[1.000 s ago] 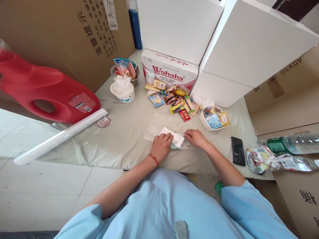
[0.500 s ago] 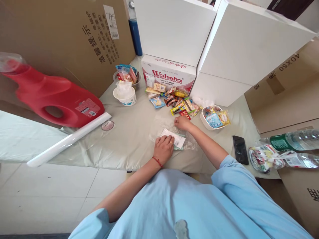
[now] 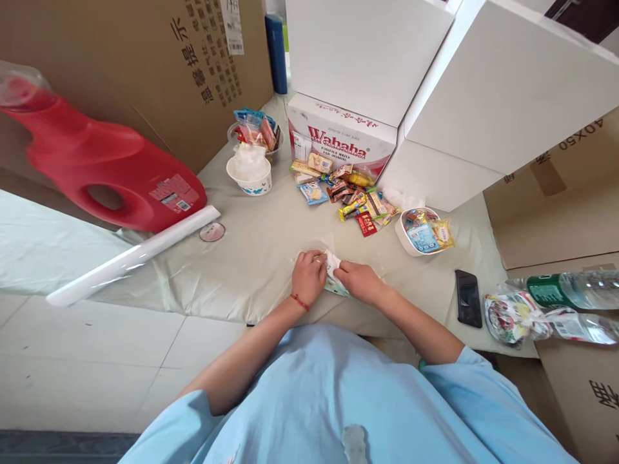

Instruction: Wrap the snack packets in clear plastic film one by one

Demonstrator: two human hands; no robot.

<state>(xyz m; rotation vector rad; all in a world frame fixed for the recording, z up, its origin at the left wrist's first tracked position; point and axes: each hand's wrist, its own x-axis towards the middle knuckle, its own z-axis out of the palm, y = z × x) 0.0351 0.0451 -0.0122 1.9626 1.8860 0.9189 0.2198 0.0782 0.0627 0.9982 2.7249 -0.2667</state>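
A white snack packet (image 3: pixel 332 263) wrapped in clear plastic film lies on the pale cloth-covered table (image 3: pixel 251 258) near its front edge. My left hand (image 3: pixel 308 277), with a red string at the wrist, presses on the packet's left side. From the right, my right hand (image 3: pixel 360 282) grips the packet, its fingers meeting the left hand's. Most of the packet is hidden under both hands.
A pile of loose snacks (image 3: pixel 351 196) lies before a Wahaha carton (image 3: pixel 341 135). White bowls of snacks stand at right (image 3: pixel 422 231) and back left (image 3: pixel 249 175). A red detergent jug (image 3: pixel 106 174), a white roll (image 3: pixel 130 258), a phone (image 3: pixel 468 298) and water bottles (image 3: pixel 565 290) lie around.
My right hand came back from the snack pile to the packet and now meets my left hand on it. The film has been gathered around the packet.
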